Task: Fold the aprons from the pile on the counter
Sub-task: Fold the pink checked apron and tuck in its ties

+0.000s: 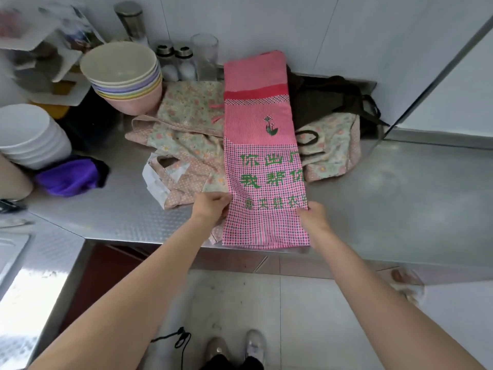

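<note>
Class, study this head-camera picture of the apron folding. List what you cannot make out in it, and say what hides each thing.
- Green lettering on the pink apron: cut off at its folded right edge.
- Floral aprons: middle covered by the pink apron, so their count is unclear.
- Dark apron: bunched up and partly behind the pink one.
- Left hand and right hand: fingers tucked under the cloth.
- Items at top left: blurred.

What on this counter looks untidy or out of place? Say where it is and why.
The floral aprons lie crumpled and unfolded under the pink apron, whose near end hangs over the counter edge, held by the left hand and right hand. A purple cloth sits bunched beside the white bowls.
</note>
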Demonstrator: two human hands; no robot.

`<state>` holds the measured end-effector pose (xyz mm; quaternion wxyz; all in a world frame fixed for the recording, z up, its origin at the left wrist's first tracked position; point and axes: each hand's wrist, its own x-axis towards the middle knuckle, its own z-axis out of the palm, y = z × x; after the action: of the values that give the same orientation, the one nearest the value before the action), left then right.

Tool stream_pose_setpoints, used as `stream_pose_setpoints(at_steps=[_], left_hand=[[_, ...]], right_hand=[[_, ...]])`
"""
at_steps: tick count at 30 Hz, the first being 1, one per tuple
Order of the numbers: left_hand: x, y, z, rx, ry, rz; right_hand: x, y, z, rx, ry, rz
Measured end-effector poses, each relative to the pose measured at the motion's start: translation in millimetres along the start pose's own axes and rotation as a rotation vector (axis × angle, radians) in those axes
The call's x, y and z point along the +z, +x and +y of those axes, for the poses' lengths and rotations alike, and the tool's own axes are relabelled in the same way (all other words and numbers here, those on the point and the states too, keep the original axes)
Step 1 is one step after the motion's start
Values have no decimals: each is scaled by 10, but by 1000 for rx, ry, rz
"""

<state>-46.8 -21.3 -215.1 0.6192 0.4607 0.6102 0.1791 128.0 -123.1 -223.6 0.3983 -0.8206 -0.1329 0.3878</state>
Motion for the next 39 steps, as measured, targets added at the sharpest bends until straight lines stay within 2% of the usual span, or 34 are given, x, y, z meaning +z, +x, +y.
stream_pose_setpoints(at_steps=[4,8,10,11,13,14,16,18,19,24,26,30,32,34,35,36,39], left_hand=[[55,-85,90,-14,-12,-3],[68,-184,80,-106,-60,-203],[47,-171,21,-48,34,-213],[27,-127,-8,17,126,-175],[12,-58,-53,148,293,-95],[11,-34,-65,178,324,-83],[22,-2,-86,222,361,-66],[34,-15,-87,238,376,-16],[38,-27,-78,237,359,22],[21,-43,-142,236,403,204],[-35,-14,-179,234,389,215],[-135,23,-179,186,195,76],[-161,-1,-166,164,122,20],[-179,-27,-155,161,86,-15],[-177,-58,-134,160,83,-30],[-181,-86,-123,159,89,-49],[-193,-149,-119,147,113,-183]], right_hand=[[-35,33,-29,199,321,-129],[-141,24,-75,255,366,-247],[-153,3,-81,104,153,-164],[-155,-2,-73,-41,-60,-65],[-159,-63,-105,-450,-538,146],[-127,-129,-129,-645,-690,140],[7,-263,-132,-808,-888,-115],[148,-291,4,-743,-1075,-346],[190,-274,87,-693,-1141,-385],[215,-199,299,-665,-1244,-352],[232,-198,299,-671,-1251,-348],[217,-255,257,-713,-1247,-325],[224,-330,229,-896,-1223,-303],[269,-398,239,-1091,-1246,-365],[302,-412,261,-1127,-1285,-402],[335,-418,277,-1115,-1318,-413],[415,-405,249,-1023,-1313,-313]])
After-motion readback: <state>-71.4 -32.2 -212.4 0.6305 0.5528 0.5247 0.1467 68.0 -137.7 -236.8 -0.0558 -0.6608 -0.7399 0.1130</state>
